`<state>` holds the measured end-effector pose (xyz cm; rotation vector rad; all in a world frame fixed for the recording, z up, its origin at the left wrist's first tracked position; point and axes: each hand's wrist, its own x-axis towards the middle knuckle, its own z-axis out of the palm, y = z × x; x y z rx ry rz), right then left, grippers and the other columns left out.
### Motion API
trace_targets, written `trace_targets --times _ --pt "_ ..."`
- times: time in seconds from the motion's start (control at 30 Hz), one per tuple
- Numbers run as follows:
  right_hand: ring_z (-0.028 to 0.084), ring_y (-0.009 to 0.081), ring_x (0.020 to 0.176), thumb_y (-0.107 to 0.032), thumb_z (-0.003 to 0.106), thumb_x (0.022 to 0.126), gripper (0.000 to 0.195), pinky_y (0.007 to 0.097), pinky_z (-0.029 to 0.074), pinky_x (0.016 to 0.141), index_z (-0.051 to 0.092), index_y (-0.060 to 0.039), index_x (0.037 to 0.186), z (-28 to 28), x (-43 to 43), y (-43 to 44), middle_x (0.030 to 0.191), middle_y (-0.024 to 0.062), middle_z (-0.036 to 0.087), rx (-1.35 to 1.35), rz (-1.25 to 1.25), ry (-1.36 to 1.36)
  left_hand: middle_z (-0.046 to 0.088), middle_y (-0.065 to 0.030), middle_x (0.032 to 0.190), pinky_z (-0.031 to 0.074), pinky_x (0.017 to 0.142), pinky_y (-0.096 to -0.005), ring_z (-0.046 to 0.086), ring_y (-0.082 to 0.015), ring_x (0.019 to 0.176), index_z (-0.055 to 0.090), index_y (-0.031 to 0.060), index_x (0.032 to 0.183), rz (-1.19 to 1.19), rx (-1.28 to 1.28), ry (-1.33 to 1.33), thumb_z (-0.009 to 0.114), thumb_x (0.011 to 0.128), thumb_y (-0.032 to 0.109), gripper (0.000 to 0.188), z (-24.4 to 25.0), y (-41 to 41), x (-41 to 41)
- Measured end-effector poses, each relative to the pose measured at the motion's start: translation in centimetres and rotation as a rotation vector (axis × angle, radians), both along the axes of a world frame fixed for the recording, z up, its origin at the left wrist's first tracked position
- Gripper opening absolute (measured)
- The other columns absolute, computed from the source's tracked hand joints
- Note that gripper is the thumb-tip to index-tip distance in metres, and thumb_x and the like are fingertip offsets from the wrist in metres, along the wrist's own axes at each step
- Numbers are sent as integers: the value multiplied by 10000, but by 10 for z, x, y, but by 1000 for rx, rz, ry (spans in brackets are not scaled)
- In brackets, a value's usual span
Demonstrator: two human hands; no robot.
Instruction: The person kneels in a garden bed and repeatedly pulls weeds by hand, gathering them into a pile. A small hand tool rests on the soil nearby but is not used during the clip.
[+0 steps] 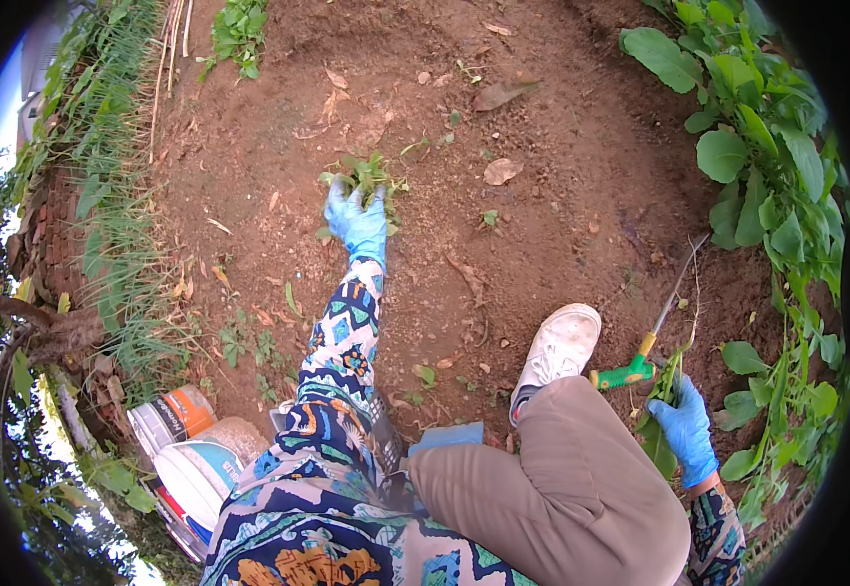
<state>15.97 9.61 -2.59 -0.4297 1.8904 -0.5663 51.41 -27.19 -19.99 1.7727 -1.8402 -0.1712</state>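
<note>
My left hand (357,220), in a blue disposable glove, reaches forward over the bare soil. Its fingers are curled into a small clump of green weeds (367,173), and part of the clump is hidden beneath them. At the lower right, my gloved right hand (687,425) grips a leafy plant with a long thin root (663,388), the root pointing away from me. Just left of that plant lies a hand weeder (633,370) with a green and yellow handle, its slim metal shaft slanting toward the leafy row.
Broad-leaved plants (751,146) grow along the right. Spring-onion-like plants (128,220) line the left, with thin sticks (163,80) beside them. A pile of greens (240,33) sits at the top. Plastic buckets (198,469) stand lower left. My white shoe (558,344) rests on the soil.
</note>
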Motion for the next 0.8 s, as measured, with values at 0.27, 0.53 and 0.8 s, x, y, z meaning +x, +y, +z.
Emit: trace_targets --times 0.27,0.53,0.8 --pt "542 94 732 10 621 718 449 263 485 673 526 -27 1155 13 1 29 830 25 588 -89 73 52 330 -228 1371 298 1046 -343 375 -345 1229 633 -29 1038 296 379 109 710 697 454 597 -35 -10 39" --pt "537 116 768 -16 641 698 444 278 470 727 549 -24 1133 34 16 61 864 45 592 -116 -45 115 616 -118 971 464 752 -312 583 -203 846 587 -45 1033 398 460 901 716 756 188 384 -16 15 5" --pt "603 143 766 -104 601 757 454 303 494 672 527 -91 1204 51 -3 92 856 86 617 -306 -90 303 590 -57 1071 490 701 -360 576 -199 908 537 83 1157 -377 927 1356 509 904 364 379 154 61 -108"
